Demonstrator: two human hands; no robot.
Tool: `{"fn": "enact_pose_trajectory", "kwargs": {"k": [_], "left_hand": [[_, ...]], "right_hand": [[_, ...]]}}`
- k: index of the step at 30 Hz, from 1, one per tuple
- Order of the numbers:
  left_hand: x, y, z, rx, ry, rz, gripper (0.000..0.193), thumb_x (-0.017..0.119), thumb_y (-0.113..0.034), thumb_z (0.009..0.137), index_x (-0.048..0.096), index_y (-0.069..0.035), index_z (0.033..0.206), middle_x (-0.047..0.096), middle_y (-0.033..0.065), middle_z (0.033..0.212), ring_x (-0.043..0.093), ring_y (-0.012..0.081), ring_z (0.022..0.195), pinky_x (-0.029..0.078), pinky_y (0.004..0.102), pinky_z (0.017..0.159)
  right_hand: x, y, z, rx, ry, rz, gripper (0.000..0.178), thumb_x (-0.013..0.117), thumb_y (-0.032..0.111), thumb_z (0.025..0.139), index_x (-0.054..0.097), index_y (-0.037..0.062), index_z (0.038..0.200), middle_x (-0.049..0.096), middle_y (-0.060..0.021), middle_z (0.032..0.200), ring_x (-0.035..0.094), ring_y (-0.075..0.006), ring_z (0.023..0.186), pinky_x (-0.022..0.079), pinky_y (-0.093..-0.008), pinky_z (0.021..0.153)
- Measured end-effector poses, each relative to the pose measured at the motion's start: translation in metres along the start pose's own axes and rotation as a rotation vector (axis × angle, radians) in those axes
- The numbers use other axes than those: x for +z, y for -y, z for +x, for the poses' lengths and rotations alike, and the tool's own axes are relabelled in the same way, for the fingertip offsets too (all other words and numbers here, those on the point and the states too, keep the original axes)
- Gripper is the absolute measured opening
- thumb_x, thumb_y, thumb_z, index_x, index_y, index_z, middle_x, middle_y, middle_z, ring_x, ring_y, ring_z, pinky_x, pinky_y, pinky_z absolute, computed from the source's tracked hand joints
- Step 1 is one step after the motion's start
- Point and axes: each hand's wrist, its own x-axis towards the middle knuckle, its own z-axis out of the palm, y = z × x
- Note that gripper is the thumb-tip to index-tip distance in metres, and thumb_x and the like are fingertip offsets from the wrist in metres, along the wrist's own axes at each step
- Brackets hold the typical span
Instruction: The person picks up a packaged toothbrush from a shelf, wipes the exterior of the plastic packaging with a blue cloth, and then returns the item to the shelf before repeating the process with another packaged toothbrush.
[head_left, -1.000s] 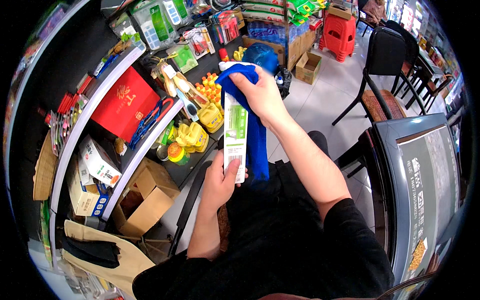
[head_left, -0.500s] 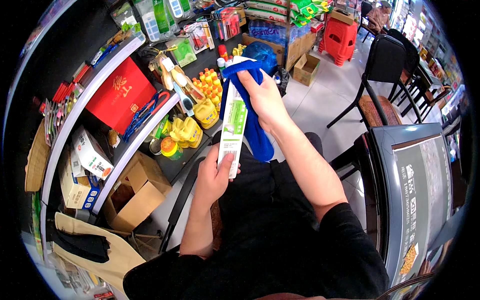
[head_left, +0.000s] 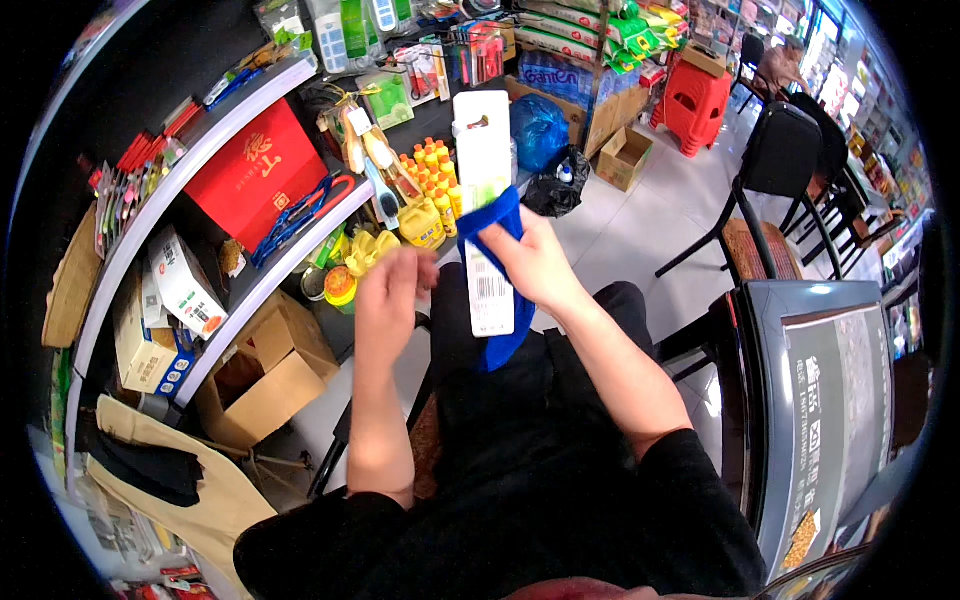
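A long, narrow white package [head_left: 490, 305] with a hang hole, green print and a barcode stands nearly upright in front of me. Wrapped across its middle is a blue cloth [head_left: 505, 345], whose loose end hangs below on the right. My right hand [head_left: 535, 262] grips the cloth and the package through it, thumb on the front. To the left of the package, apart from it, my left hand [head_left: 392, 295] is raised with loosely bent fingers and nothing visible in it. Its fingertips are slightly blurred.
Left shelves carry a red box [head_left: 255, 180], yellow bottles [head_left: 425, 222] and hanging goods. Below stands an open cardboard box [head_left: 270, 370]. A dark-framed table [head_left: 745, 400] is at right, with a black chair [head_left: 780, 150] beyond and red stools [head_left: 692, 105] farther back.
My left hand has let go of the package's lower end and moved left. The cloth has slid from the top down to the middle, with my right hand lower on the package.
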Motion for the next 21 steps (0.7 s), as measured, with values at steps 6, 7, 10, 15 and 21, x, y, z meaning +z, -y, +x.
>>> {"fn": "enact_pose_trajectory", "kwargs": {"k": [6, 7, 10, 15, 21], "left_hand": [[-0.008, -0.042, 0.029, 0.065, 0.092, -0.34, 0.028, 0.049, -0.021, 0.092, 0.052, 0.002, 0.108, 0.063, 0.0091, 0.09, 0.061, 0.0137, 0.08, 0.049, 0.0265, 0.073], [-0.013, -0.044, 0.026, 0.065, 0.088, -0.403, 0.028, 0.049, -0.021, 0.093, 0.051, 0.001, 0.108, 0.063, 0.0091, 0.089, 0.061, 0.0143, 0.078, 0.05, 0.0273, 0.072], [-0.043, -0.053, 0.003, 0.002, 0.022, -0.589, 0.028, 0.047, -0.022, 0.093, 0.05, 0.001, 0.108, 0.061, 0.0094, 0.09, 0.061, 0.0161, 0.076, 0.052, 0.0297, 0.069], [-0.09, -0.076, -0.017, 0.047, -0.123, -0.717, 0.026, 0.043, -0.022, 0.095, 0.046, 0.0, 0.11, 0.057, 0.0111, 0.092, 0.06, 0.018, 0.074, 0.054, 0.0313, 0.064], [-0.085, -0.076, -0.057, 0.04, -0.034, -0.635, 0.032, 0.042, -0.03, 0.095, 0.041, -0.004, 0.114, 0.058, 0.0101, 0.089, 0.06, 0.0153, 0.067, 0.051, 0.0285, 0.057]], "right_hand": [[0.059, 0.008, -0.027, 0.059, 0.18, -0.166, 0.016, 0.054, 0.011, 0.087, 0.06, -0.0005, 0.095, 0.061, 0.0017, 0.08, 0.054, -0.0052, 0.075, 0.045, -0.0231, 0.067], [0.068, 0.009, -0.031, 0.082, 0.149, -0.1, 0.015, 0.054, 0.01, 0.087, 0.06, -0.0005, 0.095, 0.061, 0.0015, 0.08, 0.054, -0.0058, 0.075, 0.046, -0.0233, 0.067], [0.099, 0.017, -0.052, 0.22, 0.188, -0.065, 0.014, 0.054, 0.007, 0.085, 0.06, -0.0007, 0.095, 0.061, 0.0005, 0.083, 0.055, -0.0066, 0.074, 0.046, -0.0232, 0.067], [0.139, 0.015, -0.093, 0.293, 0.238, -0.063, 0.015, 0.057, 0.005, 0.084, 0.061, -0.0016, 0.097, 0.063, -0.0001, 0.083, 0.056, -0.0069, 0.075, 0.047, -0.0231, 0.067], [0.16, 0.034, -0.086, 0.219, 0.236, -0.163, 0.01, 0.055, 0.006, 0.085, 0.062, -0.0005, 0.087, 0.061, 0.0013, 0.075, 0.054, -0.0054, 0.065, 0.044, -0.0219, 0.058]]}}
